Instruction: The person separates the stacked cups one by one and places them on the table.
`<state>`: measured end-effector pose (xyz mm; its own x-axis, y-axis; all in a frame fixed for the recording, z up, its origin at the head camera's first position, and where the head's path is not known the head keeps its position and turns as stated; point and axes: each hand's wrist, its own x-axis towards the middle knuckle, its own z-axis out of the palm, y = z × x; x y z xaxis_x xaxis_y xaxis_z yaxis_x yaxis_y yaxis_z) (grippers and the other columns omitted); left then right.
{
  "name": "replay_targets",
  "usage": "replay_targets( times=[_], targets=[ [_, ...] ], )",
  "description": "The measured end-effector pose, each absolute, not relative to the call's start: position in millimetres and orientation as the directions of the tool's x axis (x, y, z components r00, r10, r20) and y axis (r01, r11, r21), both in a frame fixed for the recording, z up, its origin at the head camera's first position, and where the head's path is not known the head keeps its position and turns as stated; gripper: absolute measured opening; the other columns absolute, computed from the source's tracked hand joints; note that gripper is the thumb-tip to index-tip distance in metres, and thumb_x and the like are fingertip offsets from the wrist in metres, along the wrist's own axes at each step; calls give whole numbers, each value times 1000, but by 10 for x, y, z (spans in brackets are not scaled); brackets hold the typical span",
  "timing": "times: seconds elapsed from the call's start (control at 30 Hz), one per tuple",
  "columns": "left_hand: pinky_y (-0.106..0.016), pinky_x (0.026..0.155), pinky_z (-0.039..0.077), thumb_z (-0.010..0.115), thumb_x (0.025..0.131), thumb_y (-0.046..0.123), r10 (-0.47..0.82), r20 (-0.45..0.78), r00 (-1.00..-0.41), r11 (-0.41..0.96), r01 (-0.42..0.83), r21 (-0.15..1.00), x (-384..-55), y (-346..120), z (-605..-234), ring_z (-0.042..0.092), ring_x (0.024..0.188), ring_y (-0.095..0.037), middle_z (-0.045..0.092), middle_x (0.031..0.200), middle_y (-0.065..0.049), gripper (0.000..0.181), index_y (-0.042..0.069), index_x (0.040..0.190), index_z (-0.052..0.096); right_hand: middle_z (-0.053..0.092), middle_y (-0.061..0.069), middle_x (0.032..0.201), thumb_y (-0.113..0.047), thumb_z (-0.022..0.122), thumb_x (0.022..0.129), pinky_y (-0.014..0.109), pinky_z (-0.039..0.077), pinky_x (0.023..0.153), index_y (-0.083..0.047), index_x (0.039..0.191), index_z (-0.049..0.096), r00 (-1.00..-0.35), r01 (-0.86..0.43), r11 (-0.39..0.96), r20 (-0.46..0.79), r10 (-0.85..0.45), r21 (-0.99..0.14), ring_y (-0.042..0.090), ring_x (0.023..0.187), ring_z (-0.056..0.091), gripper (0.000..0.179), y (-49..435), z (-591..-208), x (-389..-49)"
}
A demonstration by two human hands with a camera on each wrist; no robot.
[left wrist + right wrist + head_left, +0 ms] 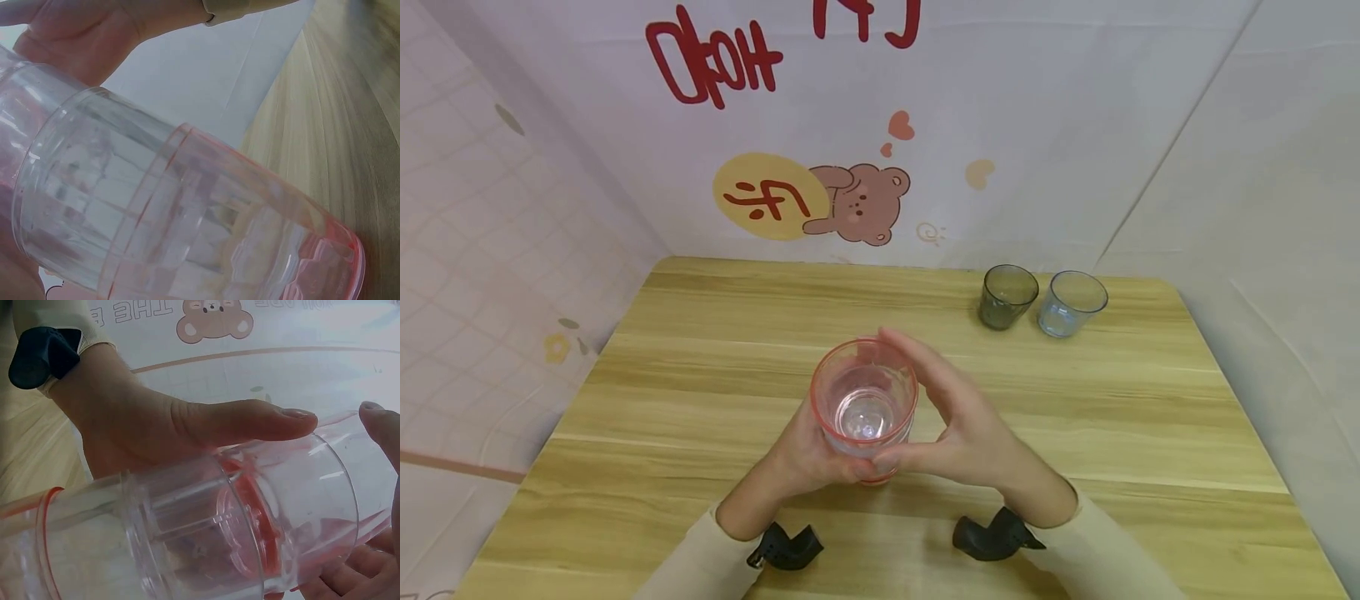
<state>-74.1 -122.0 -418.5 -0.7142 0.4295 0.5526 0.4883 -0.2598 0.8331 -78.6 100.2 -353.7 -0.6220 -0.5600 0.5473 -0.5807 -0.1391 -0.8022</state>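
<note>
A tall stack of nested see-through cups stands between my hands near the table's middle. A pink-rimmed cup (859, 379) tops it in the head view. Clear cups (81, 181) come below, then another pink cup (250, 219) at the base in the left wrist view. My left hand (805, 454) grips the stack's upper part from the left, thumb in front. From the right, my right hand (962, 421) curls round the same part, its thumb near the left one and its fingers at the far side. Some fingers are hidden behind the cups.
A dark grey-green cup (1008, 298) and a light blue cup (1071, 304) stand side by side at the table's back right. The wooden table (700, 350) is bordered behind by a white printed wall sheet (1030, 100). Black devices (786, 547) sit at both wrists.
</note>
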Motion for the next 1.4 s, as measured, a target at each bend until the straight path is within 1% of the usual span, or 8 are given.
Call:
replay_targets(
  times=[0.1,0.33,0.47,0.7,0.87,1.13,1.3,1.4],
  targets=[
    [-35,119,50,87,88,50,429,557,-711,-256,496,830,-739,-1228,-4194,58,137,-19,56,153,-2,111,-3,163,25,47,31,161,-8,98,78,34,36,131,2,166,32,-632,-560,-151,538,-557,-815,16,153,47,110,984,-3544,-775],
    [-34,118,51,88,87,48,417,539,-732,-236,486,842,-728,-1222,-4190,59,135,-19,57,150,-5,110,-1,163,26,53,29,155,11,96,70,35,41,128,1,167,30,-649,-532,-150,515,-560,-833,20,149,51,118,924,-3550,-760],
    [-33,117,51,90,86,48,417,527,-740,-243,468,849,-724,-1217,-4187,59,134,-21,58,149,-8,110,-1,162,28,54,28,154,13,95,68,36,44,126,1,165,32,-653,-542,-136,518,-553,-829,21,146,54,116,912,-3549,-754],
    [-33,118,50,89,86,48,410,545,-732,-250,484,839,-723,-1219,-4201,58,135,-19,58,150,-3,110,-2,162,28,57,28,152,14,95,65,35,46,124,2,163,35,-660,-570,-115,536,-526,-814,22,143,56,116,892,-3557,-743],
    [-33,118,50,89,87,49,405,542,-736,-244,484,840,-719,-1221,-4206,58,137,-18,57,152,-3,111,-1,163,26,55,30,152,18,94,64,36,47,123,4,162,36,-650,-576,-145,558,-516,-805,22,145,55,115,888,-3538,-745],
    [-35,118,50,90,86,48,413,514,-752,-241,454,858,-724,-1214,-4185,59,135,-21,58,150,-7,109,1,162,28,54,32,152,15,94,69,39,48,123,5,163,34,-631,-567,-200,578,-518,-799,24,146,55,112,877,-3483,-766],
    [-36,118,51,89,86,50,426,499,-755,-233,441,867,-729,-1209,-4179,60,134,-23,58,147,-11,106,2,161,31,53,34,153,22,90,65,41,49,122,9,161,32,-620,-572,-214,589,-519,-792,26,148,55,113,871,-3429,-773],
    [-36,117,51,87,87,53,420,511,-750,-216,464,859,-730,-1214,-4196,61,133,-21,60,145,-8,105,-1,158,32,53,35,152,23,90,65,41,49,122,10,161,32,-617,-579,-218,597,-512,-786,27,147,56,113,877,-3402,-776]
  ],
)
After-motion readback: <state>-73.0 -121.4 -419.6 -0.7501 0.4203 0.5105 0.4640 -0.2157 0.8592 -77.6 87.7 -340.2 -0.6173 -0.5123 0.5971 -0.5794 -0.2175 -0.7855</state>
